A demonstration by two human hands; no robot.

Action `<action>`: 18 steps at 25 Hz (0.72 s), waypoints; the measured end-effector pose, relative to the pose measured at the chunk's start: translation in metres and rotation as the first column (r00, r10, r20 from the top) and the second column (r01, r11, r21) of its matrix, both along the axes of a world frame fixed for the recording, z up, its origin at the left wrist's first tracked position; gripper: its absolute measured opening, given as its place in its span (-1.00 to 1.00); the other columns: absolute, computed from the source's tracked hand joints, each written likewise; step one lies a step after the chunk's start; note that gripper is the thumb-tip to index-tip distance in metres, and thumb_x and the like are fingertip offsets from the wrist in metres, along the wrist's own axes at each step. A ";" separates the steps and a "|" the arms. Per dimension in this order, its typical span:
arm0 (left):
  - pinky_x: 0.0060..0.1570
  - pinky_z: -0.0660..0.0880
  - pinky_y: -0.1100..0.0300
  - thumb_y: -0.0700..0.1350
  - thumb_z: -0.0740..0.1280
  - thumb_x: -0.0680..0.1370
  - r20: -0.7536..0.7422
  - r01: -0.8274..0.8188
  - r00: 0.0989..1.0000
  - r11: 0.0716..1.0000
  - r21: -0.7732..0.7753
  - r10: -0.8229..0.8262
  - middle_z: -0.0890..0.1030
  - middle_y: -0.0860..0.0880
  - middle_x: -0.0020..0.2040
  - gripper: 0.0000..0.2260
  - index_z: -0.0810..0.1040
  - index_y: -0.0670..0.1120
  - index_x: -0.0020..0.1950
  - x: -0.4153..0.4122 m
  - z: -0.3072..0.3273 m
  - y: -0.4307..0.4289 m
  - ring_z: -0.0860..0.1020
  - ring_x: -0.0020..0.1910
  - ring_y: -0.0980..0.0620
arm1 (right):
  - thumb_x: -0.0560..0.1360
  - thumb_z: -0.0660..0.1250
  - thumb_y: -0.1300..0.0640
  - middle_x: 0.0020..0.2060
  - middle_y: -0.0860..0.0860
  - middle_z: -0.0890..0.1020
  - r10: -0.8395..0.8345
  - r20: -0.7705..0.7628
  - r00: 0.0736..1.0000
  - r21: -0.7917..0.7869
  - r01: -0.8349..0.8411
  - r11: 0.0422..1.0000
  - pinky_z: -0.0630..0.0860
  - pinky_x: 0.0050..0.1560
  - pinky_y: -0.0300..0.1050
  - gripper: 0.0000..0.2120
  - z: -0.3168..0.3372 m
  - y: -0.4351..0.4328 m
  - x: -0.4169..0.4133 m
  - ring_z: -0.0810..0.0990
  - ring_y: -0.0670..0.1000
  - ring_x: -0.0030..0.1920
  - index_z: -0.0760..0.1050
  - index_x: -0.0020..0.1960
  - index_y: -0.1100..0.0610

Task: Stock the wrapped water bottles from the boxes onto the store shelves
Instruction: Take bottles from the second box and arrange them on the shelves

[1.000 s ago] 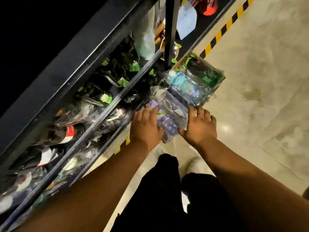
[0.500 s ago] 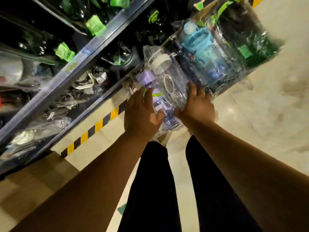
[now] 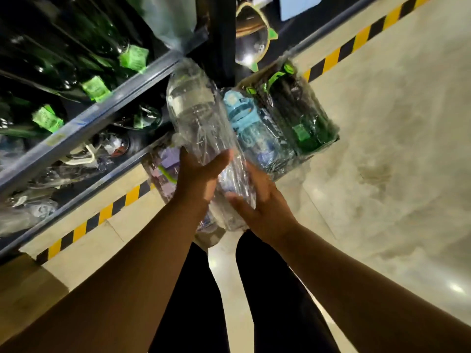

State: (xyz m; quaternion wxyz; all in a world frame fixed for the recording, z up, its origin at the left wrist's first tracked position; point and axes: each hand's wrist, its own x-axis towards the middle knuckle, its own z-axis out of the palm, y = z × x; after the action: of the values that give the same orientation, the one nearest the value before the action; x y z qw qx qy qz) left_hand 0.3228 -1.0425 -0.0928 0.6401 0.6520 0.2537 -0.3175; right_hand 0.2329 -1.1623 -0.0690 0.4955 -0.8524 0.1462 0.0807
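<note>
My left hand grips a clear plastic-wrapped water bottle by its lower end, lifted in front of the shelf edge. Just beneath it, my right hand holds a second clear wrapped bottle from the right side, fingers along its wrap. Behind them a cardboard box on the floor holds a blue-lidded wrapped bottle and dark green wrapped bottles. A purple wrapped bottle lies below my left hand.
Dark metal shelves on the left carry green bottles with green tags and wrapped bottles lower down. A black upright post stands behind the lifted bottle. Yellow-black hazard tape runs along the floor. My legs are below.
The left hand has taken hold of a clear wrapped bottle and raised it toward the shelf. The right hand has shifted onto a second clear bottle. The camera has tilted.
</note>
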 end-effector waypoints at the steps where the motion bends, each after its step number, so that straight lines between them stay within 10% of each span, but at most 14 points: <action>1: 0.38 0.43 -0.11 -0.02 0.63 0.22 0.011 -0.018 1.000 1.000 -0.001 0.018 0.43 -0.15 0.48 0.01 0.21 -0.11 0.57 0.003 -0.002 -0.005 0.47 0.41 -0.10 | 0.53 0.30 -0.13 0.26 0.09 0.54 0.013 -0.060 0.998 0.021 -0.011 1.000 0.33 0.30 -0.26 -0.44 -0.003 -0.015 0.005 0.41 -0.11 0.23 0.38 0.42 0.15; 7: 0.36 0.43 0.02 0.17 0.65 0.10 0.035 0.086 0.995 0.977 0.195 -0.094 0.47 -0.06 0.44 0.09 0.26 -0.03 0.54 0.015 -0.028 -0.027 0.47 0.39 -0.08 | 0.48 0.32 -0.23 0.39 0.22 0.34 -0.240 -0.273 0.932 -0.632 0.014 0.775 0.38 0.26 0.16 -0.25 -0.066 -0.134 0.071 0.36 0.29 0.31 0.21 0.51 0.13; 12: 0.35 0.44 -0.21 0.43 0.57 -0.07 -0.003 0.150 0.987 0.923 0.355 -0.159 0.49 -0.07 0.42 0.22 0.26 0.05 0.50 0.019 -0.047 -0.037 0.50 0.35 -0.21 | 0.38 0.40 -0.31 0.42 0.23 0.28 -0.180 -0.558 0.810 -0.555 -0.204 0.807 0.37 0.29 0.24 0.02 -0.118 -0.170 0.110 0.32 0.29 0.36 -0.07 0.58 0.10; 18: 0.37 0.44 -0.09 0.27 0.60 0.08 0.019 0.120 0.991 0.958 0.259 -0.130 0.55 -0.01 0.35 0.01 0.33 0.03 0.46 0.011 -0.049 -0.035 0.54 0.31 -0.05 | 0.30 0.53 -0.23 0.34 0.25 0.40 -0.178 -0.576 0.798 -0.611 -0.275 0.742 0.42 0.18 0.20 0.16 -0.147 -0.168 0.108 0.44 0.29 0.27 -0.18 0.59 0.01</action>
State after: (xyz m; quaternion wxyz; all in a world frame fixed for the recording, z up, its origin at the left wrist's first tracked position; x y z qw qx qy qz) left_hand 0.3338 -1.0774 -0.1420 0.5332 0.7499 0.2394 -0.3098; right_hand 0.3407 -1.3305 -0.2163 0.0814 -0.9042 0.2907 0.3022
